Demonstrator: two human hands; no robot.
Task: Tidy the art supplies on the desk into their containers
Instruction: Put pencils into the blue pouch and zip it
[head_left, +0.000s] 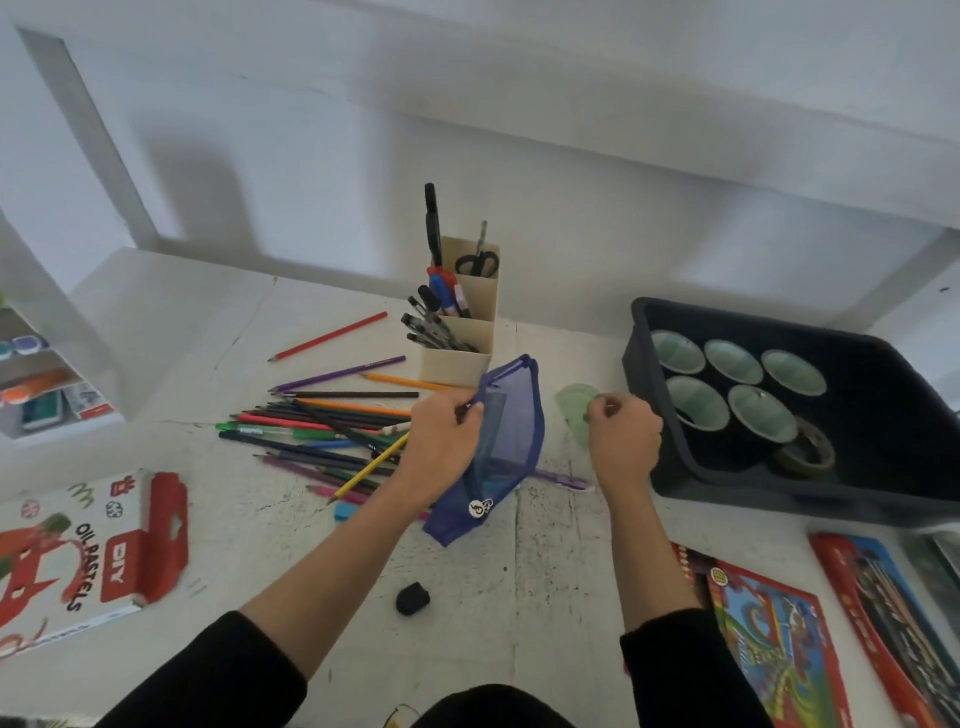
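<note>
A person stands over a white table (545, 571) strewn with art supplies, both forearms reaching forward. The left hand (447, 431) pinches the upper edge of a blue mesh pouch (506, 441), its grip pressed together on the rim by the zip, holding the pouch up on its side. The pouch's long axis runs away from the person, near end resting on the table.

The right hand (623, 431) is apart from the pouch, to its right. Its fingers are curled and the grip appears to pinch the edge of a pale green flat piece (571, 397) lying just beside a dark bin (883, 499).

The loose pencils (322, 431) lie in a heap directly left of the pouch, touching the left wrist. Most lie crosswise, left to right, ends toward the pouch. The left hand is nearer them but occupied, so the right would probably have to cross over.
</note>
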